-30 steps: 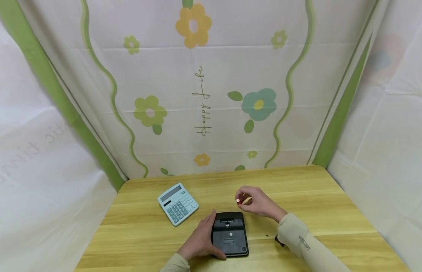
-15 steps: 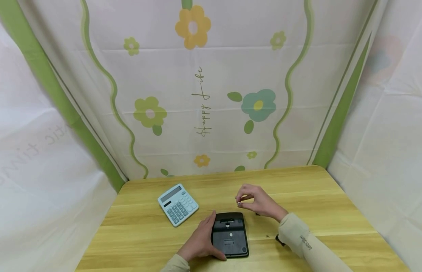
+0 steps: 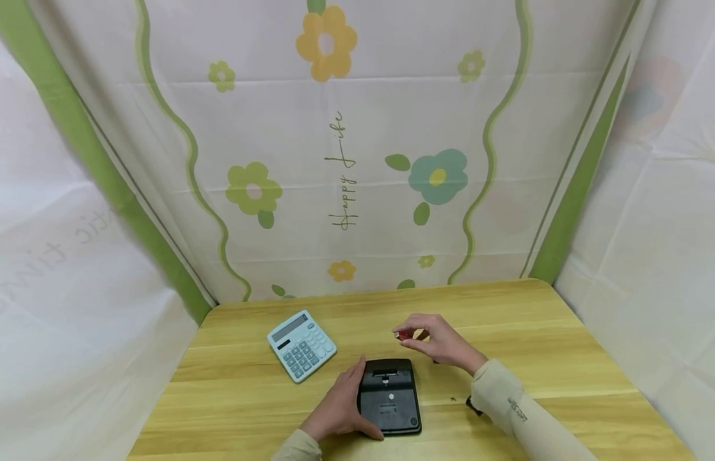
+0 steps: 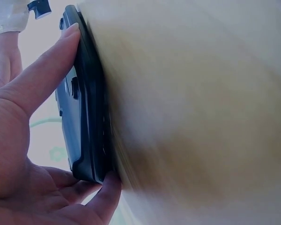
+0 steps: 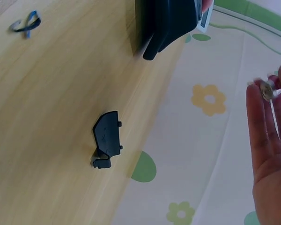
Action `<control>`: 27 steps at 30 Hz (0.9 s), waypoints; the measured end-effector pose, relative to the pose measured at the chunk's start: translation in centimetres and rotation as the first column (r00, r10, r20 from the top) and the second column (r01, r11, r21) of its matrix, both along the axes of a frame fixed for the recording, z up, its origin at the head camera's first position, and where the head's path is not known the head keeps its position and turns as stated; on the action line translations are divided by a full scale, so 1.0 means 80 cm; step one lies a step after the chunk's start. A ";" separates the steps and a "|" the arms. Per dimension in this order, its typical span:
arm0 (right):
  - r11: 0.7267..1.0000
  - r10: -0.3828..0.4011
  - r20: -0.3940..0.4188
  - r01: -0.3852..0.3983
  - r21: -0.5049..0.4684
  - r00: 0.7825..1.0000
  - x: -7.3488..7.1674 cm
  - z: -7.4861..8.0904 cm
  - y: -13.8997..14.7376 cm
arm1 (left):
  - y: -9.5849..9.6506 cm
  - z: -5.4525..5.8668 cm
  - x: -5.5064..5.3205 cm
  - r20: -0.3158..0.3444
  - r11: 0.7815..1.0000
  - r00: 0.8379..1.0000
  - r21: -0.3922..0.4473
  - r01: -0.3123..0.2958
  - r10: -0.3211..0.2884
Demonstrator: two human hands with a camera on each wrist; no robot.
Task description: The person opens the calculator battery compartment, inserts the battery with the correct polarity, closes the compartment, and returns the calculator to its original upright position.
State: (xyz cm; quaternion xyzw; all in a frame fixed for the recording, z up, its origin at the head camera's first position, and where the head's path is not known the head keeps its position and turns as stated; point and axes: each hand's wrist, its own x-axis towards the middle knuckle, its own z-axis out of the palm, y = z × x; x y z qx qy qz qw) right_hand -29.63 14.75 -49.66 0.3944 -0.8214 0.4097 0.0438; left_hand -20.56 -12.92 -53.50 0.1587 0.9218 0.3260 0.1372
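A black calculator (image 3: 388, 413) lies face down near the table's front, its battery compartment (image 3: 385, 373) uncovered at the far end. My left hand (image 3: 341, 403) grips it from the left, with the thumb at the near edge and the fingers by the far one. In the left wrist view that thumb (image 4: 51, 70) lies along the calculator's side (image 4: 91, 117). Above and just beyond its far right corner, my right hand (image 3: 440, 339) pinches a small red battery (image 3: 402, 335) between thumb and fingertips. One metal end of the battery (image 5: 267, 90) shows in the right wrist view.
A light blue calculator (image 3: 302, 346) lies face up at the back left. In the right wrist view, a black battery cover (image 5: 107, 133) and a small twisted tie (image 5: 25, 23) lie on the wooden table (image 3: 507, 314). Printed cloth (image 3: 345, 128) hangs behind it.
The battery has turned in my right fingertips: its end faced me half a second ago, and its red side now shows, pointing left. My left hand and the black calculator have stayed put.
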 end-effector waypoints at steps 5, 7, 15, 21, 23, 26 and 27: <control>0.998 -0.037 -0.029 0.038 0.041 0.999 0.000 0.000 0.001 | 0.000 -0.001 -0.001 -0.003 1.000 1.000 -0.006 0.001 -0.001; 0.998 -0.041 -0.019 0.042 0.049 0.999 0.000 -0.001 0.001 | 0.000 -0.002 -0.002 -0.002 1.000 1.000 -0.016 -0.001 0.001; 0.998 -0.066 0.093 0.063 0.031 0.994 -0.001 -0.004 0.001 | 0.002 0.000 -0.003 0.009 1.000 1.000 -0.015 0.002 -0.001; 0.996 -0.069 0.191 0.079 -0.046 0.979 0.004 -0.001 0.000 | 0.002 -0.001 -0.002 0.013 1.000 1.000 -0.012 -0.003 0.004; 0.994 -0.079 0.177 0.091 -0.062 0.981 0.006 0.000 -0.001 | 0.002 -0.001 -0.001 0.010 1.000 1.000 -0.009 -0.001 0.001; 0.991 -0.089 0.159 0.104 -0.087 0.983 0.007 0.001 -0.003 | 0.001 -0.002 -0.001 0.008 1.000 1.000 -0.010 -0.003 0.003; 0.990 -0.091 0.152 0.106 -0.091 0.984 0.007 0.001 -0.003 | 0.001 -0.001 -0.001 0.007 1.000 1.000 -0.012 -0.003 0.004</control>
